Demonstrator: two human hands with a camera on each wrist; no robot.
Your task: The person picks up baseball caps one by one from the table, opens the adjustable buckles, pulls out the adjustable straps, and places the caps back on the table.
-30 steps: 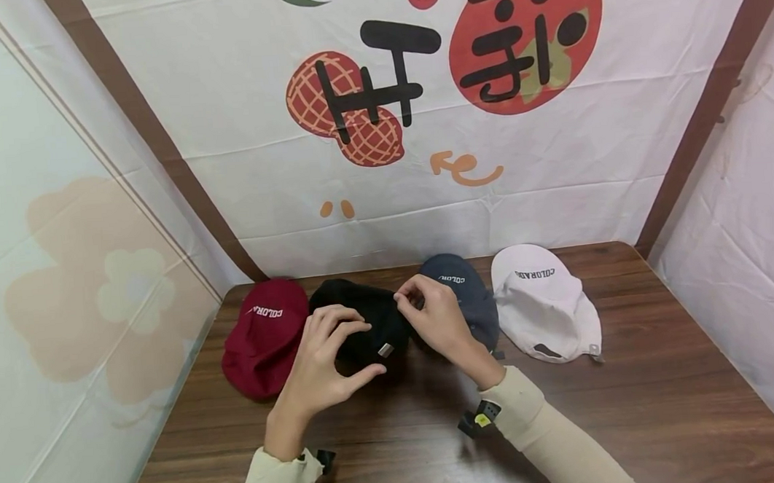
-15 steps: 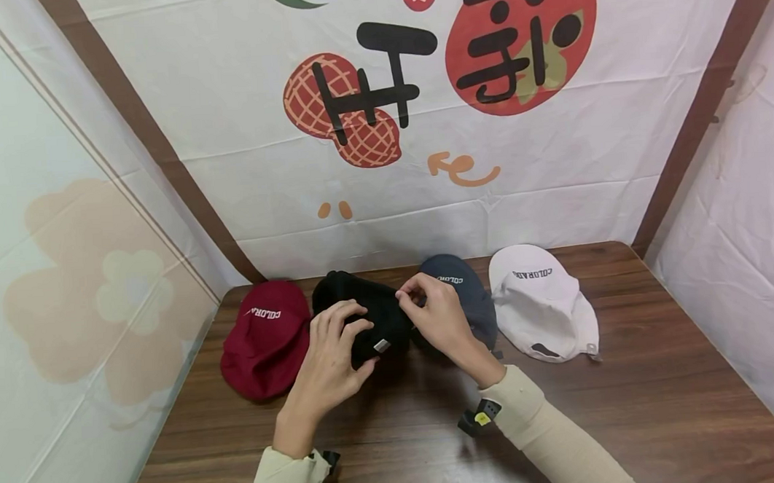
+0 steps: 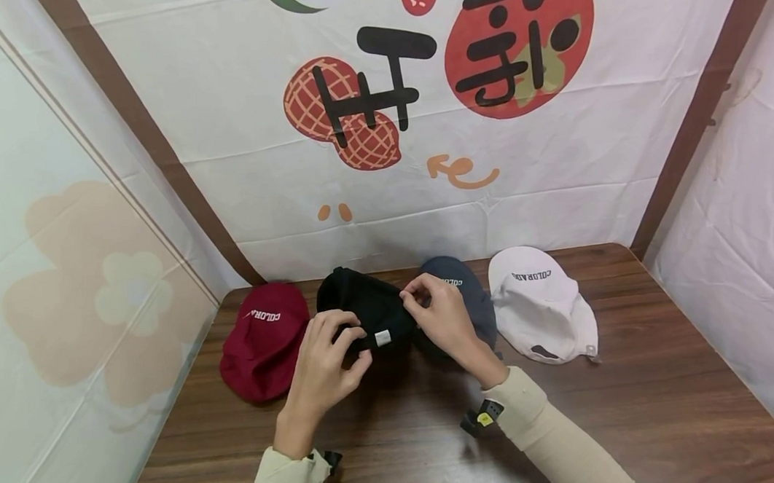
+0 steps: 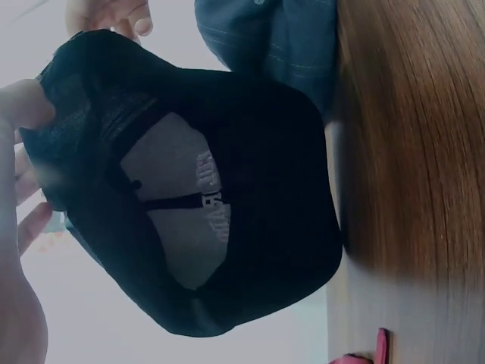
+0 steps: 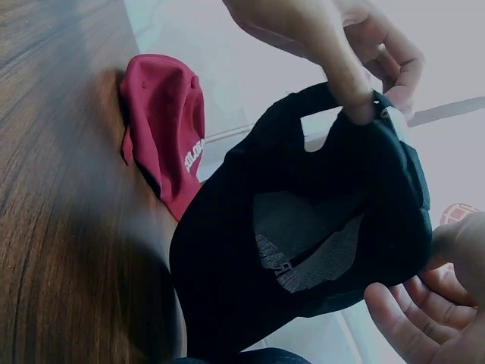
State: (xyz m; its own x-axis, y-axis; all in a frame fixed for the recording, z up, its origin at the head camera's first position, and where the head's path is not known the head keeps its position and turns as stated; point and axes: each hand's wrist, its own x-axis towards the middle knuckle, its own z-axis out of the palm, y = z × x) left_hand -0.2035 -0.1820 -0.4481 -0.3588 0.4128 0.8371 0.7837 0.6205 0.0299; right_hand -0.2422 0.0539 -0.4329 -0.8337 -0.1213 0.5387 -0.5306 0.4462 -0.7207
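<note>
Black cap (image 3: 372, 297), centre of head view, tilted. Left hand (image 3: 324, 361) pinches its edge by white tag (image 3: 382, 338); right hand (image 3: 442, 315) pinches it further right. Probably light, soft, not fragile; best held at that edge.

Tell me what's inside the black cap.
Inside the black cap, a grey backing shows, crossed by a dark strip and pale lettering. No loose object is visible there. The cap's own sides cover the rest of its interior.
</note>
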